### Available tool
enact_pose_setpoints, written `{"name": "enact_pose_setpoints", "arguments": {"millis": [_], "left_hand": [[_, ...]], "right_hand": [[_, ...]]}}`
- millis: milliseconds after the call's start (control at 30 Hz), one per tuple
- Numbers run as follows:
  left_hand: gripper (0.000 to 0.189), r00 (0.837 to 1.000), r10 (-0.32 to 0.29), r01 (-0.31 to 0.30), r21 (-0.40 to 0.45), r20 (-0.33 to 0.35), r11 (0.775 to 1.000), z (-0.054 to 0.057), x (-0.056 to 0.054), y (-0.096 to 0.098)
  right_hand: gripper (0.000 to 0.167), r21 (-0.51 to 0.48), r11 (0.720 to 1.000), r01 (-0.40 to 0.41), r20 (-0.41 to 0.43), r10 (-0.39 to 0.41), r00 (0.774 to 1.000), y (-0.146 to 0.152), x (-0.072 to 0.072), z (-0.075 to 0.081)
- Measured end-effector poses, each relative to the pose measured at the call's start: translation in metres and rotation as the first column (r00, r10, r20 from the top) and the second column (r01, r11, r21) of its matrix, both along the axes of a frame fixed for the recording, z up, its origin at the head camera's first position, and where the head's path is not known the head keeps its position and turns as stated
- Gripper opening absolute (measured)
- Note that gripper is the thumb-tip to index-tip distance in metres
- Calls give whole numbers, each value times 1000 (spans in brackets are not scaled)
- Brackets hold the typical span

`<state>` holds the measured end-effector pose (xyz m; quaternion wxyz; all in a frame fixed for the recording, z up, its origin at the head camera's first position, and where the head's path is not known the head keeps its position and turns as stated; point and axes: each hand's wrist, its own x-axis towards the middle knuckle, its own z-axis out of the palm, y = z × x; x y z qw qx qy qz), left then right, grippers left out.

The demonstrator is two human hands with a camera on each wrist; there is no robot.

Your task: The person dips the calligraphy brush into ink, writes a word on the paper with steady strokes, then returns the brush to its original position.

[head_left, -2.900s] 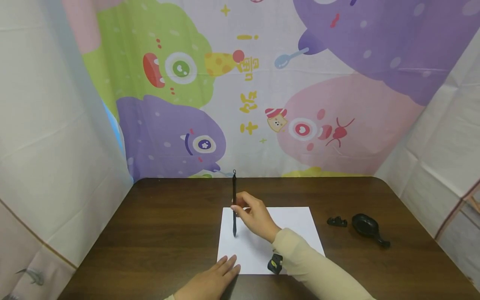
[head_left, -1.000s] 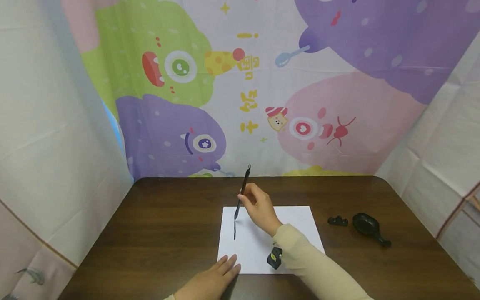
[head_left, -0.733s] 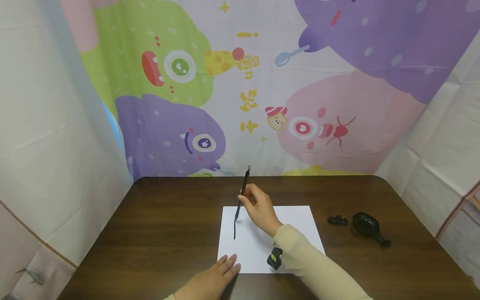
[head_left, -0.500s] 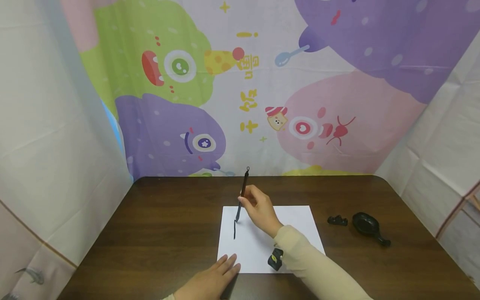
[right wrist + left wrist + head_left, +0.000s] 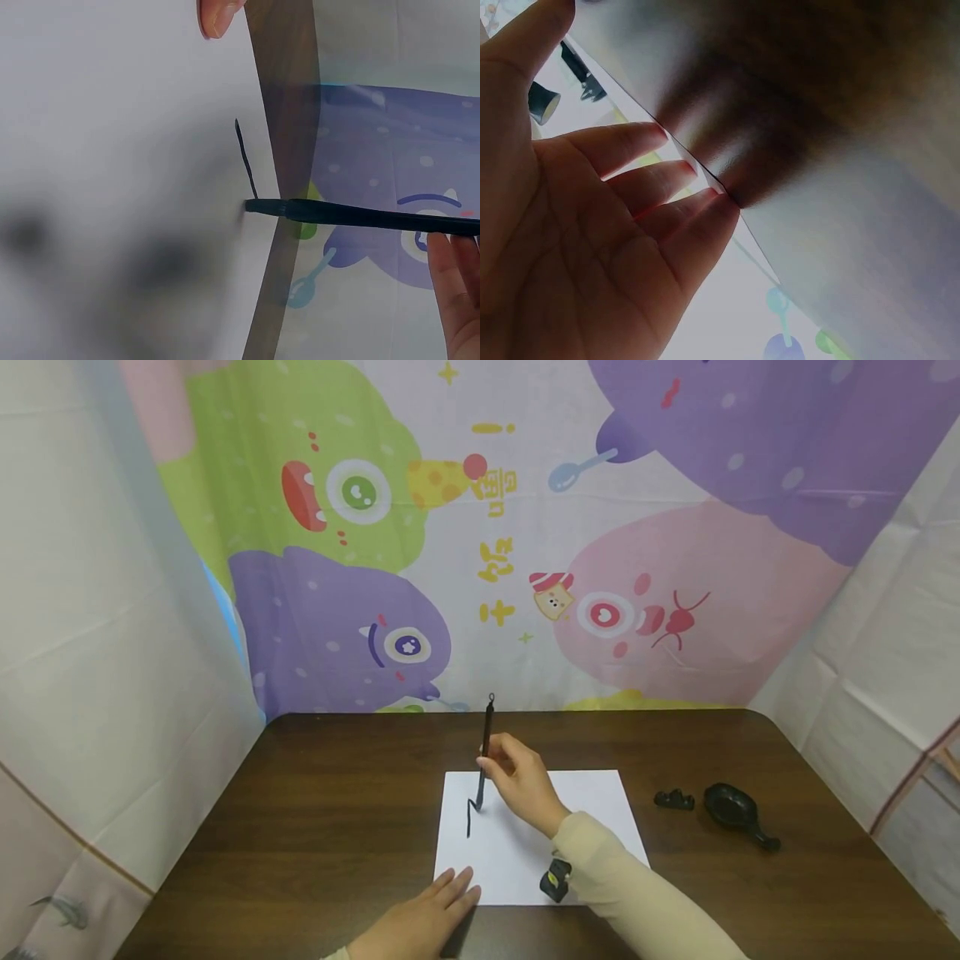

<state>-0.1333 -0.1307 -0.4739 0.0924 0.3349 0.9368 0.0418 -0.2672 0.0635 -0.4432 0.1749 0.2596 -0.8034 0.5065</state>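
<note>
My right hand (image 5: 517, 777) pinches a black writing brush (image 5: 487, 739) that stands nearly upright, its tip on the white sheet of paper (image 5: 517, 852). In the right wrist view the brush (image 5: 345, 214) reaches in from the right, its dark tip at the end of a thin black line (image 5: 245, 157). On the paper the ink line (image 5: 468, 820) runs straight, then turns in a short slant to the tip. My left hand (image 5: 423, 914) lies flat with straight fingers on the paper's near left corner; the left wrist view shows those fingertips (image 5: 731, 206) at the paper's edge.
Right of the paper, a small black brush rest (image 5: 674, 799) and a black dish with a handle (image 5: 731, 808) sit on the brown table (image 5: 322, 827). A black wrist camera (image 5: 555, 881) hangs under the right sleeve. A cartoon curtain (image 5: 517, 677) hangs behind the table.
A vertical ink line has appeared on the paper, then a short slanting stroke from its far end. The brush has moved slightly right and nearer, growing more upright. The left hand stays put.
</note>
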Motion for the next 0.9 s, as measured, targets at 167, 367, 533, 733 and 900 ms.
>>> {"name": "enact_pose_setpoints", "arguments": {"millis": [167,367,533,733,900], "left_hand": [[86,999,-15,15,2,-32,1000,-1,0,-2],[85,1000,-9,9,6,-18,1000,-1,-1,-1],[86,1000,0,0,5,6,1000,-1,-1,0],[87,999,10,-10,4,33,1000,1,-1,0],[88,999,11,-11,4,40,1000,1,-1,0]], "right_hand": [[16,16,1000,-5,6,5,1000,2,2,1],[16,3,999,-37,-4,37,999,5,5,1],[18,-7,998,-63,-1,63,998,7,7,2],[14,-10,996,-91,41,92,995,10,9,4],[12,-24,995,-100,73,101,992,13,9,3]]}}
